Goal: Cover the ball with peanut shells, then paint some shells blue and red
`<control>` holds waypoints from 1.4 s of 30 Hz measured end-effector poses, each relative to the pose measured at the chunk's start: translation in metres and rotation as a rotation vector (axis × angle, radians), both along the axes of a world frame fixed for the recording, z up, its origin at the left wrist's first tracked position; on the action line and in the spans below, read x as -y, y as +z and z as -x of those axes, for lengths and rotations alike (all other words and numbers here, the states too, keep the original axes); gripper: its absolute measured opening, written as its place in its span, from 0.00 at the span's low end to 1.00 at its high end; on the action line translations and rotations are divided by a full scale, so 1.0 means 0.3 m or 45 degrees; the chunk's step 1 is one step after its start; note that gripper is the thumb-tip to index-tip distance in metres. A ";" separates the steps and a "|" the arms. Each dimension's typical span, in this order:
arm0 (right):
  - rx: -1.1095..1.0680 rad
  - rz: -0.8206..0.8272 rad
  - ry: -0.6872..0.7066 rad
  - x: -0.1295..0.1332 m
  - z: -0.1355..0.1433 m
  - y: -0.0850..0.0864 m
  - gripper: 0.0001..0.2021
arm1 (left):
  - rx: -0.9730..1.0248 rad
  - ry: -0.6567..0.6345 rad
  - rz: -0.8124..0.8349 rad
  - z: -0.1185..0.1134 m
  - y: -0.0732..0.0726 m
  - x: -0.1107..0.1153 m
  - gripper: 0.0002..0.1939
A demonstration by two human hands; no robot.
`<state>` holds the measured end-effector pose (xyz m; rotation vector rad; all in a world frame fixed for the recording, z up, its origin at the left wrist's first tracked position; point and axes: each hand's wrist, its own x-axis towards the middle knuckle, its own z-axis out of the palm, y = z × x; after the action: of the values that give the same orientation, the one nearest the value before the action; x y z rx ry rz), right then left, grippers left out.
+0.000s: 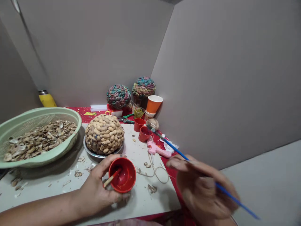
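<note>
My left hand (101, 185) is wrapped round a small red cup (122, 174), tilted so its inside shows, with a short wooden stick (112, 178) leaning in it and some red stuff at the bottom. At the right, my right hand (204, 185) grips a blue paintbrush (175, 148), its bristles pointing up and left over the red cups at the back. Just behind my left hand, a dome covered in peanut shells (104, 134) rests on a metal plate (88, 150).
A green basket (70, 142) of shells fills the left. Behind stand a yellow bottle (47, 99), two painted domes (118, 95), an orange cup (154, 104) and two red cups (145, 134). A pink glue gun (158, 149) with a looped cord lies near the board's right edge.
</note>
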<state>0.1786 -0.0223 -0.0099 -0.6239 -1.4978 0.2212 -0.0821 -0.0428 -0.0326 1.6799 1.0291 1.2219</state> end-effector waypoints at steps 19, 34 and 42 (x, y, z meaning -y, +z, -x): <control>0.672 0.115 0.801 -0.045 0.220 0.084 0.10 | -0.005 -0.253 0.240 -0.020 -0.042 -0.007 0.31; 0.463 -0.002 0.544 -0.057 0.163 0.078 0.11 | 0.143 -0.146 0.119 -0.015 -0.063 0.012 0.37; 0.347 0.028 0.584 -0.083 0.175 0.035 0.10 | 0.156 -0.195 0.133 -0.018 -0.060 0.009 0.34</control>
<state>0.1260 0.0026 0.0007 -0.3269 -1.8944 0.5217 -0.0768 -0.0456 -0.0505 1.5535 0.8594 1.1365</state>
